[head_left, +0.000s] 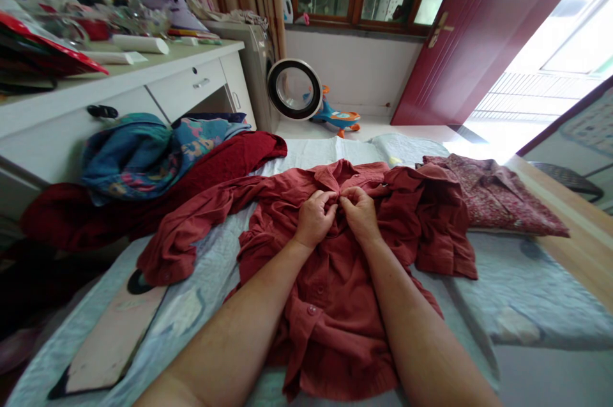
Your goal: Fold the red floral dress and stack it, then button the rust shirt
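A rust-red button-up shirt [349,285] lies spread out on a pale blue patterned cloth [191,311], its collar at the far side and its sleeves out to both sides. My left hand [316,216] and my right hand [358,212] meet at the front opening just below the collar. Both pinch the fabric edges there, fingertips almost touching. Whatever button sits between the fingers is hidden. Lower on the front, a few buttons show, and the hem is rumpled toward me.
A folded maroon patterned garment [502,196] lies at the right. To the left are a dark red cloth [211,186] and a blue floral bundle [129,161], beside a white drawer desk [177,84]. Beyond stand a washing machine with its round door [311,112] open and a red door [474,17].
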{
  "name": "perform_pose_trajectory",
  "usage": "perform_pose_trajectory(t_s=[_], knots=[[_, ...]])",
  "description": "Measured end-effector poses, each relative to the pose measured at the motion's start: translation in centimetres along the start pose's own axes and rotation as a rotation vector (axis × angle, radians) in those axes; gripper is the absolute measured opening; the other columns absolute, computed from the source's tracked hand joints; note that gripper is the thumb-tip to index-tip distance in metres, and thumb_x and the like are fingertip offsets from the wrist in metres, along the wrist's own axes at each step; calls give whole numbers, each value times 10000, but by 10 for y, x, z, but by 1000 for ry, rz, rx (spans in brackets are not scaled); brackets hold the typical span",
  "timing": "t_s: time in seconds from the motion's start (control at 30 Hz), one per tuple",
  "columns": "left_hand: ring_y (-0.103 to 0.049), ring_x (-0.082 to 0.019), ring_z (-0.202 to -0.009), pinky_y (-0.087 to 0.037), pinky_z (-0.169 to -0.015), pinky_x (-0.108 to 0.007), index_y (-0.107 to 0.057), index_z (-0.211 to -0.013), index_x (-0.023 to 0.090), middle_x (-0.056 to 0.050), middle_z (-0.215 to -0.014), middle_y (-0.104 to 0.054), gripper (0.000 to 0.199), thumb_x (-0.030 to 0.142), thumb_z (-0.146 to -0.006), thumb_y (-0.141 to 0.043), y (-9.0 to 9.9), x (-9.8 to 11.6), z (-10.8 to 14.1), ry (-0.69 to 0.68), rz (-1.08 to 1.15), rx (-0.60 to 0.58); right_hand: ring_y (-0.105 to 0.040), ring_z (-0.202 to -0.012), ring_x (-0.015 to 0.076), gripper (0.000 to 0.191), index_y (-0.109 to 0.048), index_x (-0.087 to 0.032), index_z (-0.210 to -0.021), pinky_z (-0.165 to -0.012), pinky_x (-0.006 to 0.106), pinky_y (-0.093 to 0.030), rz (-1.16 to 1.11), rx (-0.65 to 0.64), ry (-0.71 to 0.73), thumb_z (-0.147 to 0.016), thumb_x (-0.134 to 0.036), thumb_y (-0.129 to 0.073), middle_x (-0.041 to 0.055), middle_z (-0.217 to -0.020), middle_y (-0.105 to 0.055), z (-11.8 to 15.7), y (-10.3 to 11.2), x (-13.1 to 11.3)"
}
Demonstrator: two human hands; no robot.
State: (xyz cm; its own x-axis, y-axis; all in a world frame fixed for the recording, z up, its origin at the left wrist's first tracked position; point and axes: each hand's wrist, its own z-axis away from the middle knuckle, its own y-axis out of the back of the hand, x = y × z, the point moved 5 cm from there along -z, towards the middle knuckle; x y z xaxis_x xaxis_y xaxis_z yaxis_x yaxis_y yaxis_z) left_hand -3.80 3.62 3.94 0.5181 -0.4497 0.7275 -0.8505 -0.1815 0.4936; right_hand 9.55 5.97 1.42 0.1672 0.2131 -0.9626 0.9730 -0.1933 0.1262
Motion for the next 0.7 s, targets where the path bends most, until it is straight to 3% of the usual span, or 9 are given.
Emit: perform_pose_trajectory(t_s=[0.23, 0.47, 0.7], knots=[[-661, -158, -868, -511, -820, -258, -690, -972, 195, -46, -950, -703, 198, 176, -922, -499, 2, -2, 1, 13, 92, 9, -541, -590, 134, 129, -597, -203, -774, -560, 246, -458, -78, -54, 0, -723, -319, -619, -17, -686, -602, 0, -2, -1], [-637, -147, -790, -512, -757, -250, -692, -791, 175, -27, -834, -669, 90, 133, -785, -613, 4, -21, -4, 95, 249, 105, -525, -556, 122, 157, -615, -194, -762, -539, 237, -447, -108, -126, -41, -709, -338, -646, -21, -663, -612, 5, -9, -4], [-615, -127, -673, -503, -667, -231, -660, -782, 154, -1, -756, -675, 67, 195, -729, -662, -3, -34, -5, 246, 475, 30, -534, -561, 132, 140, -627, -193, -753, -546, 250, -450, -63, -143, -31, -715, -328, -625, -10, -667, -616, 5, -10, -6]])
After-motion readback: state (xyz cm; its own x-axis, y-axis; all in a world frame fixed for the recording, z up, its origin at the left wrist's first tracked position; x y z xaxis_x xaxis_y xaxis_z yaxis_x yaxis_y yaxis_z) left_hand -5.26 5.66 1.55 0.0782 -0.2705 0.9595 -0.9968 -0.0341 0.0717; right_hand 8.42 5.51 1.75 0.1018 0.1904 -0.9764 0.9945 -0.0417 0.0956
